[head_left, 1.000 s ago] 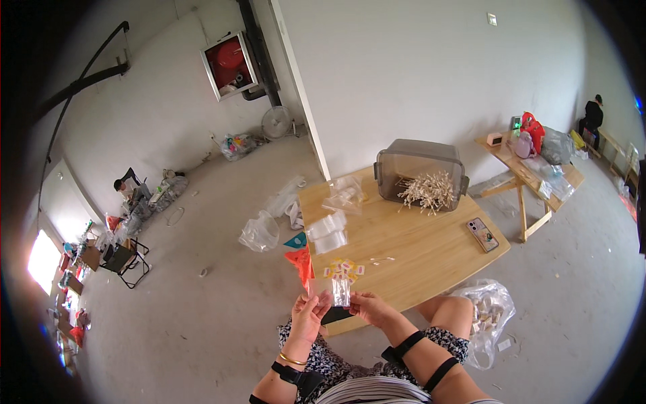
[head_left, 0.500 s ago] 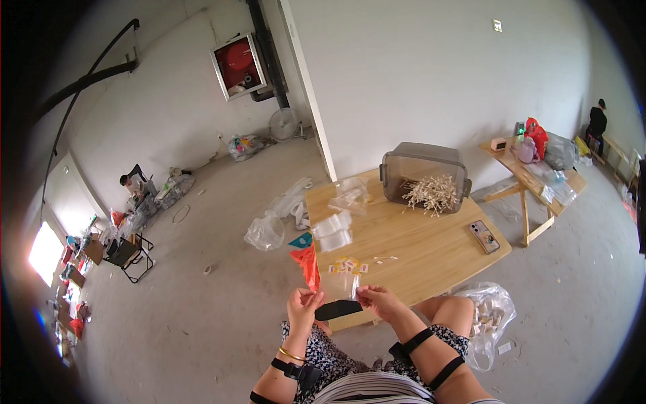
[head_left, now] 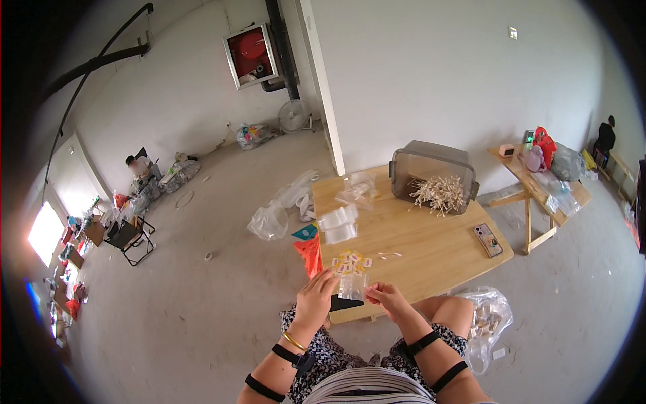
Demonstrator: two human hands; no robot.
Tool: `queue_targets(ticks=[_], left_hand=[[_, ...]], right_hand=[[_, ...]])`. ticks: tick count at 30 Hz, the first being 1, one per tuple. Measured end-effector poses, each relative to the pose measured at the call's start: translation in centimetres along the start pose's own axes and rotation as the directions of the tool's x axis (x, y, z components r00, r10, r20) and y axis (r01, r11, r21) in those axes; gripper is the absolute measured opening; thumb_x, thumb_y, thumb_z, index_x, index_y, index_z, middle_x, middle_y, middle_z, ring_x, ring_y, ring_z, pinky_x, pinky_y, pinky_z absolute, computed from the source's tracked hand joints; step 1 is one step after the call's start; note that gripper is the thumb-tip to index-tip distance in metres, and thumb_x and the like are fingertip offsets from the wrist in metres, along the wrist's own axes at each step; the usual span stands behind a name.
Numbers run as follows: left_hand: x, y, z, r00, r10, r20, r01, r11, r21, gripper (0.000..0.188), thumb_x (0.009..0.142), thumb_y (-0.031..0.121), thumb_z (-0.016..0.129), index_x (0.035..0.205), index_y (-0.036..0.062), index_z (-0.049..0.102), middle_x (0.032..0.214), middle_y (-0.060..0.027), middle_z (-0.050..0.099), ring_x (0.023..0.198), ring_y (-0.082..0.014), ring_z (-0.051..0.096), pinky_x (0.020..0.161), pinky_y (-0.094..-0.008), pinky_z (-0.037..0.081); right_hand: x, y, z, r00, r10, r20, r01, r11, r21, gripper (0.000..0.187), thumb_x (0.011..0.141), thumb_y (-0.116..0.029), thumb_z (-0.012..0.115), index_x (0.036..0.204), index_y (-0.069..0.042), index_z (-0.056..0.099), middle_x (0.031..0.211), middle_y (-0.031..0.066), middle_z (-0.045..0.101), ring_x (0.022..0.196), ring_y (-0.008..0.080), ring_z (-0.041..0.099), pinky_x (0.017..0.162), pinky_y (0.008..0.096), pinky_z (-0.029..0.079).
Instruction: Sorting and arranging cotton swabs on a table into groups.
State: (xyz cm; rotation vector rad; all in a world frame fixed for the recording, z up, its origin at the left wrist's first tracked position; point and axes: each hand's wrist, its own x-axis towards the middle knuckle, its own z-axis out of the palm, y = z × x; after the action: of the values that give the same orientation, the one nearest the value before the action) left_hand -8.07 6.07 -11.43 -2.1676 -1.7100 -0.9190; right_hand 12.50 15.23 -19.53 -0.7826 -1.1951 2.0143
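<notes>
A small clear plastic bag [head_left: 352, 287] is at the near edge of the wooden table [head_left: 431, 252], between my hands. My right hand [head_left: 388, 300] pinches its right edge between thumb and fingers. Beside the bag's left edge, my left hand [head_left: 316, 296] has its fingers stretched forward with nothing visible in them. Its fingertips come close to a loose heap of small yellow-and-white labels [head_left: 352, 262] just beyond the bag. A couple of thin white-tipped sticks [head_left: 390, 255] lie to the right of the labels.
A grey translucent bin [head_left: 431, 160] lies on its side, spilling white-tipped sticks [head_left: 439, 194]. Stacked clear bags [head_left: 338, 223] and a phone [head_left: 488, 240] rest on the table. An orange bag [head_left: 309, 256] hangs at its left edge; a filled clear bag [head_left: 490, 320] sits by my right leg.
My left hand has moved forward and right, its fingers going from a pinch to stretched out. The clear bag now shows wider and flatter. My right hand stays at its edge.
</notes>
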Motion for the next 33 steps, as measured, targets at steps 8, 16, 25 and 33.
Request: queue_targets(ticks=[8, 16, 25, 33], left_hand=[[0.4, 1.9, -0.2, 0.993, -0.034, 0.109, -0.01, 0.924, 0.382, 0.09, 0.081, -0.004, 0.057, 0.16, 0.023, 0.022, 0.165, -0.0132, 0.017, 0.151, -0.0406, 0.013, 0.117, -0.0679, 0.013], [0.8, 2.4, -0.8, 0.972, -0.137, 0.191, 0.039, 0.897, 0.441, 0.093, 0.083, 0.022, 0.072, 0.16, 0.0183, 0.02, 0.166, -0.0139, 0.013, 0.152, -0.041, 0.008, 0.118, -0.0674, 0.006], [-0.4, 1.6, 0.1, 0.94, -0.164, 0.298, 0.06, 0.942, 0.329, 0.1, 0.087, 0.078, 0.04, 0.161, 0.0178, 0.011, 0.167, -0.014, 0.003, 0.153, -0.0385, 0.0, 0.116, -0.0679, -0.004], [0.7, 2.8, -0.2, 0.934, -0.229, 0.276, 0.323, 0.87, -0.372, 0.03, 0.087, 0.034, 0.071, 0.079, 0.0046, 0.068, 0.078, -0.0061, 0.068, 0.073, -0.0234, 0.065, 0.073, -0.0379, 0.049]], right_hand=[[-0.5, 0.1, -0.6, 0.999, 0.013, -0.03, -0.012, 1.0, 0.02, 0.019, 0.096, -0.024, 0.069, 0.095, -0.006, 0.064, 0.086, -0.0002, 0.064, 0.078, 0.008, 0.054, 0.074, 0.0228, 0.044], [-0.4, 0.5, -1.7, 0.999, 0.014, -0.039, -0.012, 0.998, 0.056, 0.017, 0.095, -0.023, 0.069, 0.094, -0.006, 0.064, 0.087, 0.0005, 0.064, 0.078, 0.0085, 0.054, 0.075, 0.0234, 0.043], [-0.5, 0.8, -1.8, 1.0, 0.004, -0.025, -0.002, 0.997, 0.083, 0.017, 0.095, -0.023, 0.069, 0.093, -0.006, 0.064, 0.086, 0.0005, 0.064, 0.078, 0.0085, 0.054, 0.075, 0.0227, 0.043], [-1.2, -1.0, 0.1, 0.988, -0.151, -0.011, 0.14, 0.941, -0.307, 0.019, 0.095, -0.019, 0.069, 0.094, -0.001, 0.067, 0.086, 0.002, 0.068, 0.08, 0.0082, 0.06, 0.074, 0.0233, 0.048]])
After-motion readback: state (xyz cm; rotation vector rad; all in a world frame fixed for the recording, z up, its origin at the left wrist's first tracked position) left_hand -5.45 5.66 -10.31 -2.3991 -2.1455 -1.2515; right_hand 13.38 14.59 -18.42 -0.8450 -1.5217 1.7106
